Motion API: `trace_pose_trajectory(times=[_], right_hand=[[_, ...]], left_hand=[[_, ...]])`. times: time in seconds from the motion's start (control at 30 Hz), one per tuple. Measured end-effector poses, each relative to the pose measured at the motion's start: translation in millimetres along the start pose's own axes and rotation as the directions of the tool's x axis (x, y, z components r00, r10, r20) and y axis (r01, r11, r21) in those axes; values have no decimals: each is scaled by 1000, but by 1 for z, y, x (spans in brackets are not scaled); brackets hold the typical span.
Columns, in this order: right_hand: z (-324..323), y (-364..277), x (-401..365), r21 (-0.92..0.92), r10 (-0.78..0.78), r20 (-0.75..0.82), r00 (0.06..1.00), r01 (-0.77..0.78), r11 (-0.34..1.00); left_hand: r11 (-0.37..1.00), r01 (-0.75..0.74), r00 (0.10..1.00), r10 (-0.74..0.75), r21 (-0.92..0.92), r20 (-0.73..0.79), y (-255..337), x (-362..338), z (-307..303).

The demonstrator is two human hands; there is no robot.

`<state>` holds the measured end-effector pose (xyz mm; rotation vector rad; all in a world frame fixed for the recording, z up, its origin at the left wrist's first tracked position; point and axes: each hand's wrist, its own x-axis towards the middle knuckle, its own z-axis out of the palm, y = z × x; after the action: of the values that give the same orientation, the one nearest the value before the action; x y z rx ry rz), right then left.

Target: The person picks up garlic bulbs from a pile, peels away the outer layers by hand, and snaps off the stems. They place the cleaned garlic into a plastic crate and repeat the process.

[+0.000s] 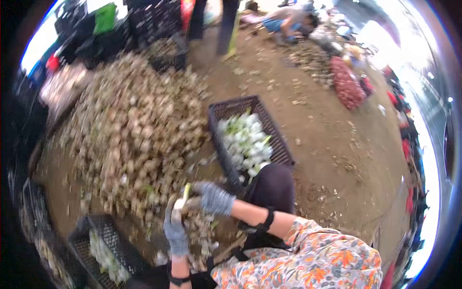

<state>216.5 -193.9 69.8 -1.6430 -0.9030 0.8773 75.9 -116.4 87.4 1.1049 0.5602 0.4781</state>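
Observation:
A white peeled garlic bulb (179, 203) with a short green stem stands out between my two gloved hands. My left hand (176, 236), in a grey glove, is closed around the bulb from below. From the right, my right hand (215, 198) reaches in, its fingers closed at the bulb and stem; motion blur hides the exact grip. Just beyond my hands spreads a large heap of unpeeled garlic (139, 130). Beside my knee, a dark plastic crate (279, 139) contains white peeled bulbs (245, 139) with green stems.
At lower left, another black crate (120, 245) holds white bulbs. Loose skins litter the brown ground (317, 144). A red mesh sack (347, 84) lies at upper right, near a person crouching (291, 24) by another pile. Stacked black crates (154, 21) and someone's legs are at the back.

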Motion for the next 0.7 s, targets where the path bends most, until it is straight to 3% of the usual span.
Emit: trace_pose_trajectory(times=[0.07, 0.1, 0.17, 0.2, 0.23, 0.27, 0.3, 0.33, 0.37, 0.4, 0.43, 0.47, 0.5, 0.53, 0.57, 0.6, 0.63, 0.67, 0.7], right_hand=[[0, -11, -1, -79, 26, -65, 998, -31, 996], [6, -6, -1, 76, 14, -104, 995, -6, 997], [2, -28, -7, 229, 214, -5, 977, -208, 951], [1, -23, -6, 164, 153, 9, 988, -152, 975], [2, -18, -5, 98, 94, 24, 995, -96, 990], [4, -25, -10, 75, 46, -66, 997, -41, 996], [11, -15, -8, 114, 49, -55, 997, -42, 993], [24, 10, -3, -12, -49, -140, 989, 47, 999], [31, 29, 2, -142, -149, -206, 967, 121, 982], [23, 0, -7, -66, -48, -122, 991, 40, 997], [35, 18, -4, -20, -60, -175, 983, 57, 998], [36, 14, -3, 31, -27, -133, 991, 31, 999], [36, 10, -2, 81, 3, -87, 996, 4, 997], [34, 8, -2, 85, -3, -89, 996, 10, 996], [31, 8, -4, -9, -51, -90, 995, 51, 999], [29, 9, -5, -104, -97, -83, 992, 88, 991], [31, 12, -6, -104, -94, -78, 993, 86, 991], [31, 6, -8, -189, -147, -138, 979, 120, 975], [33, 0, -9, -271, -204, -191, 960, 148, 951]], left_hand=[[894, -225, 970, 241, 388, 9, 12, -9, 14], [827, -191, 971, 239, 529, -23, -7, -7, 3], [747, -237, 943, 330, 621, -38, -1, -12, 10], [879, -110, 966, 205, 464, -159, 7, -16, 19], [879, -97, 942, 232, 467, -242, -7, -11, 10], [905, -57, 963, 161, 422, -215, -12, -6, 0], [998, 51, 985, -45, 32, -165, -16, 8, -10], [916, 199, 962, -250, -348, -107, -19, 22, -21], [841, 346, 869, -455, -417, -196, -3, 18, -4], [658, 421, 895, -415, -625, 165, -16, 15, -20], [418, 538, 843, -253, -732, 475, -38, 11, -52], [407, 681, 676, -33, -608, 736, -68, 29, -79], [415, 680, 676, -34, -605, 736, -39, 24, -50], [608, 532, 845, -417, -590, 334, -13, 16, -16], [778, 444, 787, -576, -444, -221, 5, 12, 7], [847, 331, 879, -437, -416, -190, -27, 22, -22], [845, 330, 877, -439, -420, -194, -35, 24, -19], [976, 86, 952, -140, -201, -271, -37, 23, -13], [998, -51, 959, 38, -42, -280, -37, 17, -12]])
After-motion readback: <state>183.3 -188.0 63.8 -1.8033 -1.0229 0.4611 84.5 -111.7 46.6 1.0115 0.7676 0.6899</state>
